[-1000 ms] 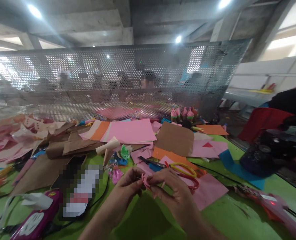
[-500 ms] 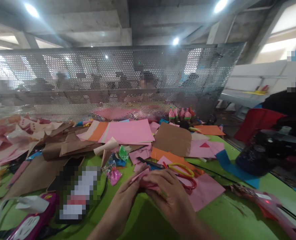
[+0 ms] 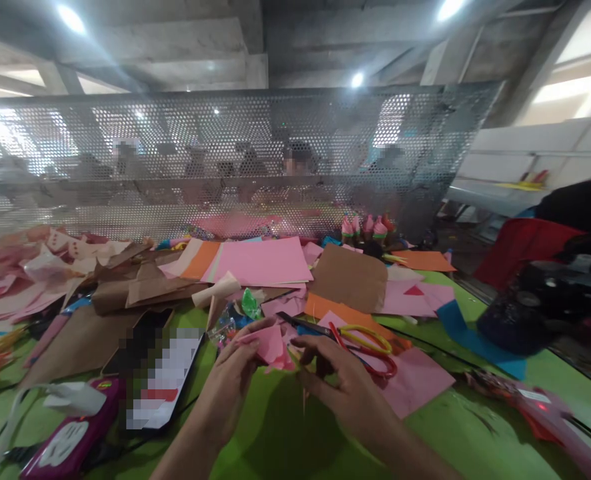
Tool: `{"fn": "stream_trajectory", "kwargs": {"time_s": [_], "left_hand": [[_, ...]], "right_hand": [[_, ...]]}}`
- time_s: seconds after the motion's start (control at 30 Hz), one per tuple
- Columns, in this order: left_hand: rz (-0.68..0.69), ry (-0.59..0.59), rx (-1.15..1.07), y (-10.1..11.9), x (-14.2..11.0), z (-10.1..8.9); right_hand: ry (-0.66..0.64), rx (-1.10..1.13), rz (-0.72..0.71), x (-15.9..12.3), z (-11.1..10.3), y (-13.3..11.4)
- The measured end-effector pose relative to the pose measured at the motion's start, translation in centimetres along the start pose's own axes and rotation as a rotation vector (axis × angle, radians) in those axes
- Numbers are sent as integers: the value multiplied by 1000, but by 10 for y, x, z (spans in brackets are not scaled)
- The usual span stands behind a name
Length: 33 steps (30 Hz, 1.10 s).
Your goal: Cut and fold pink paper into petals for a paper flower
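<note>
My left hand (image 3: 232,370) pinches a folded, ruffled piece of pink paper (image 3: 272,347) above the green table. Just right of it, my right hand (image 3: 348,383) is held with its fingers curled in. Something thin and pale, like a slender stick (image 3: 304,400), hangs below the right fingertips; what exactly they grip is too small to tell. Scissors (image 3: 362,339) with red and yellow handles lie behind the right hand, their dark blades pointing left. A pink paper sheet (image 3: 420,383) rests to the right of that hand.
A pink glue gun (image 3: 540,407) with a red light lies at right. On the left are a phone (image 3: 162,383) and a purple power strip (image 3: 70,433). Paper sheets, such as a brown one (image 3: 350,277), cover the back, before a perforated metal screen (image 3: 245,160).
My hands have drawn apart. The left has shifted left with the pink paper, which now shows more openly, while the right has let go of it. The view has shifted slightly.
</note>
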<state>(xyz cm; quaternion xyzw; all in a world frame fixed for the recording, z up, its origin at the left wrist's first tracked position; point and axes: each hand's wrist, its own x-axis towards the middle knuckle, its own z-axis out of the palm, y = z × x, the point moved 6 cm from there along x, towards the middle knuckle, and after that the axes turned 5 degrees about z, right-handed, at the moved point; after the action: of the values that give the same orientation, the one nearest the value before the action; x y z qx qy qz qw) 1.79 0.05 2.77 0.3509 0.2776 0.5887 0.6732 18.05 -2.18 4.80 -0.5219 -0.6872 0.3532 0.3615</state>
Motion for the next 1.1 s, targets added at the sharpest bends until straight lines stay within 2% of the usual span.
{"fn": "stream_trajectory", "kwargs": {"time_s": [0.17, 0.3, 0.37, 0.47, 0.57, 0.67, 0.77, 0.9, 1.0, 1.1], "left_hand": [[-7, -82, 33, -6, -2, 6], [4, -29, 31, -7, 2, -1], [42, 54, 9, -2, 5, -10], [115, 160, -20, 7, 9, -22], [134, 214, -35, 11, 12, -30], [96, 228, -28, 8, 11, -30], [54, 160, 28, 2, 7, -22], [7, -42, 152, -4, 2, -4], [-1, -150, 251, -7, -1, 5], [-20, -216, 294, -12, -2, 11]], "right_hand": [[-102, 25, -7, 1, 13, 0], [-113, -15, 11, 2, 17, 3], [-80, 45, 37, 3, 10, 5], [54, 117, 80, 6, -12, 10], [143, 141, 85, 10, -31, 14], [180, 136, 54, 11, -37, 11], [90, 162, 92, 7, -22, 7], [-48, 298, 139, 1, 2, 4], [-50, 391, 124, 2, 6, 6], [15, 360, 111, 4, 2, 9]]}}
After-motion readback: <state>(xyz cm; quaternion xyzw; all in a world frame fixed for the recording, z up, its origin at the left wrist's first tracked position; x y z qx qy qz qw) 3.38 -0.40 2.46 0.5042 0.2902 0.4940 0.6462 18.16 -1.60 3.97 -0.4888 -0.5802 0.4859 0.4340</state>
